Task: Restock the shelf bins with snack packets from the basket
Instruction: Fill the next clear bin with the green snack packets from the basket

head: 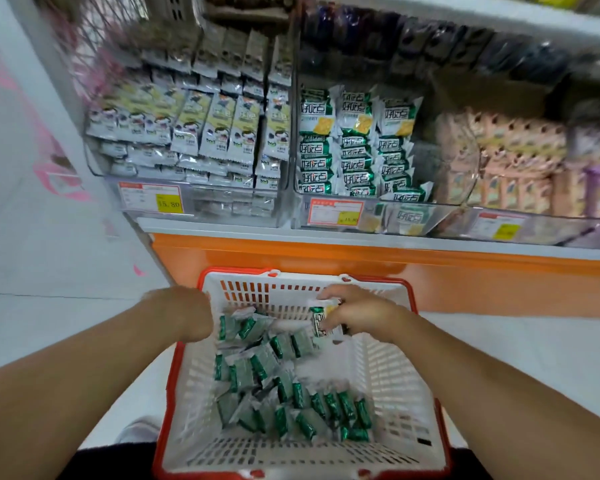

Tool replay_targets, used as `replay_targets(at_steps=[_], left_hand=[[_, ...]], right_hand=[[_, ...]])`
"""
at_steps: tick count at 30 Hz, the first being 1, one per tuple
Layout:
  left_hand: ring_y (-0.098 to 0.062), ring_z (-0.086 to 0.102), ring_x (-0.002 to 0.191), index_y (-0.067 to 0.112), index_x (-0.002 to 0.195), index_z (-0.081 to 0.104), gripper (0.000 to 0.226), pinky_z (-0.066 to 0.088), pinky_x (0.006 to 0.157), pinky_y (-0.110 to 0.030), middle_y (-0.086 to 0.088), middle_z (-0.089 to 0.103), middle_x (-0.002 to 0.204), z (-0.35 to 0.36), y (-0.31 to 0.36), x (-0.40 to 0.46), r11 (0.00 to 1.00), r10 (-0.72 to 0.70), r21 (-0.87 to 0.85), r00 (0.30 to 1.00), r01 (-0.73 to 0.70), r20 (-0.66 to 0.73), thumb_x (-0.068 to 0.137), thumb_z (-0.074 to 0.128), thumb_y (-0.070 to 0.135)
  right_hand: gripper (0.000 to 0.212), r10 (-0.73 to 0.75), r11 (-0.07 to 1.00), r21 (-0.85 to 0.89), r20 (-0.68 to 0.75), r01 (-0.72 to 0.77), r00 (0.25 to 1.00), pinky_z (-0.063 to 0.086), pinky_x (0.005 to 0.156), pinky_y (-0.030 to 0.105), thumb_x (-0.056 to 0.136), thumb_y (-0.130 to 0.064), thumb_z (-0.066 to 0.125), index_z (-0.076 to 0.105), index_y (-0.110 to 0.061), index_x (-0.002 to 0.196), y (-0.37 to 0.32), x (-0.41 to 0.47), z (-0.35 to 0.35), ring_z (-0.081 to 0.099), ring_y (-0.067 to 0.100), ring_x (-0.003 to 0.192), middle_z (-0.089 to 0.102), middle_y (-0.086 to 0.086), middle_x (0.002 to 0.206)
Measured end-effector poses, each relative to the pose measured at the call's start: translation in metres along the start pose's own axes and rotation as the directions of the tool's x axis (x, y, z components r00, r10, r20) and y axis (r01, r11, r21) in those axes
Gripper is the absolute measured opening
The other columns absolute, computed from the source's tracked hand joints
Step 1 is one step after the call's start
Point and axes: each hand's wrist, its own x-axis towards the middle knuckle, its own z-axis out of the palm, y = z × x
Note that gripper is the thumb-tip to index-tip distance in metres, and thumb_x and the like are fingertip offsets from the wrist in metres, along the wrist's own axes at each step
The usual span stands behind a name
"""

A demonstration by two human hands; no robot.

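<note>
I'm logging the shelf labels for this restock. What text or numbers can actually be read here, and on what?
"好吃点": green and white packets stacked in the middle bin.
"15.80": yellow patch of the left price tag.
Middle price tag: a similar figure, too blurred to confirm.
Right price tag: unreadable.
Packets in the left bin: print too blurred.
Packet in the right hand: characters unreadable.
</note>
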Motion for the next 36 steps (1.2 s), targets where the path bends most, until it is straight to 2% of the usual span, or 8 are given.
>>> replay_targets(at_steps=[5, 10, 14, 18, 21, 24, 28, 36], left_hand=[[-0.012, 0.053, 0.070, 0.018, 0.091, 0.062, 0.035, 0.044, 0.064, -0.027, -0.004, 0.068, 0.090, -0.058, 0.029, -0.064, 0.925, 0.338, -0.181, 0.941, -0.334, -0.009, 0.102, 0.052, 0.050], [-0.013, 0.074, 0.100, 0.027, 0.119, 0.068, 0.054, 0.060, 0.094, -0.045, -0.001, 0.076, 0.110, -0.080, 0.053, -0.102, 0.530, 0.504, -0.671, 0.829, -0.518, -0.243, 0.080, 0.077, 0.064], [-0.027, 0.073, 0.099, 0.007, 0.113, 0.069, 0.036, 0.064, 0.082, -0.038, -0.023, 0.067, 0.105, -0.098, 0.067, -0.110, 0.266, 0.400, -0.762, 0.787, -0.590, -0.470, 0.092, 0.077, 0.035], [-0.031, 0.069, 0.075, 0.003, 0.094, 0.064, 0.043, 0.062, 0.085, -0.054, -0.021, 0.061, 0.087, -0.109, 0.073, -0.098, 0.292, 0.316, -0.712, 0.767, -0.638, -0.558, 0.091, 0.077, 0.044], [-0.015, 0.054, 0.060, 0.009, 0.078, 0.051, 0.038, 0.063, 0.079, -0.052, -0.003, 0.042, 0.069, -0.116, 0.083, -0.092, 0.252, 0.258, -0.698, 0.742, -0.670, -0.619, 0.094, 0.075, 0.034], [-0.009, 0.065, 0.070, 0.009, 0.091, 0.062, 0.030, 0.063, 0.079, -0.049, 0.006, 0.059, 0.076, -0.123, 0.091, -0.081, 0.273, 0.203, -0.653, 0.706, -0.706, -0.679, 0.094, 0.073, 0.037], [-0.003, 0.069, 0.090, 0.039, 0.120, 0.066, 0.024, 0.059, 0.086, -0.039, 0.023, 0.068, 0.106, -0.128, 0.097, -0.067, 0.451, 0.169, -0.563, 0.685, -0.693, -0.709, 0.099, 0.060, 0.049], [0.014, 0.057, 0.095, 0.037, 0.127, 0.064, 0.027, 0.041, 0.072, -0.002, 0.026, 0.066, 0.109, -0.123, 0.098, -0.057, 0.615, 0.177, -0.416, 0.632, -0.670, -0.754, 0.103, 0.054, 0.045]], right_hand=[[0.045, -0.225, 0.974, -0.006, -0.047, 0.225, 0.973, 0.048, 0.103, 0.037, 0.081, -0.019, 0.089, 0.068, -0.040, 0.115, -0.067, -0.088, -0.029, 0.053, 0.015, 0.130, 0.055, -0.010, 0.139], [0.039, -0.385, 0.898, 0.154, -0.174, 0.411, 0.906, 0.049, 0.079, 0.048, 0.073, -0.010, 0.085, 0.066, -0.021, 0.106, -0.098, -0.147, -0.050, 0.067, 0.041, 0.090, 0.067, 0.029, 0.110], [0.040, -0.418, 0.875, 0.100, -0.341, 0.474, 0.842, 0.057, 0.084, 0.056, 0.074, -0.040, 0.090, 0.064, -0.027, 0.102, -0.101, -0.160, -0.055, 0.073, 0.029, 0.088, 0.074, 0.011, 0.101], [0.039, -0.555, 0.830, -0.259, -0.455, 0.493, 0.696, 0.057, 0.074, 0.023, 0.086, -0.037, 0.085, 0.059, -0.045, 0.114, -0.106, -0.160, -0.062, 0.064, 0.000, 0.095, 0.062, -0.019, 0.114], [0.043, -0.660, 0.749, -0.448, -0.437, 0.488, 0.611, 0.050, 0.095, 0.027, 0.083, -0.040, 0.087, 0.060, -0.045, 0.117, -0.107, -0.148, -0.071, 0.056, -0.004, 0.113, 0.061, -0.022, 0.120], [0.041, -0.633, 0.774, -0.436, -0.495, 0.460, 0.595, 0.050, 0.093, 0.028, 0.081, -0.037, 0.089, 0.064, -0.043, 0.113, -0.110, -0.133, -0.086, 0.056, -0.002, 0.108, 0.060, -0.023, 0.117], [0.038, -0.599, 0.801, -0.442, -0.615, 0.405, 0.513, 0.049, 0.088, 0.030, 0.084, -0.031, 0.088, 0.063, -0.042, 0.110, -0.124, -0.102, -0.119, 0.056, 0.005, 0.101, 0.058, -0.017, 0.118], [0.037, -0.616, 0.783, -0.548, -0.611, 0.295, 0.497, 0.050, 0.097, 0.035, 0.089, -0.028, 0.084, 0.063, -0.030, 0.119, -0.158, 0.000, -0.179, 0.061, 0.019, 0.112, 0.061, -0.002, 0.130]])
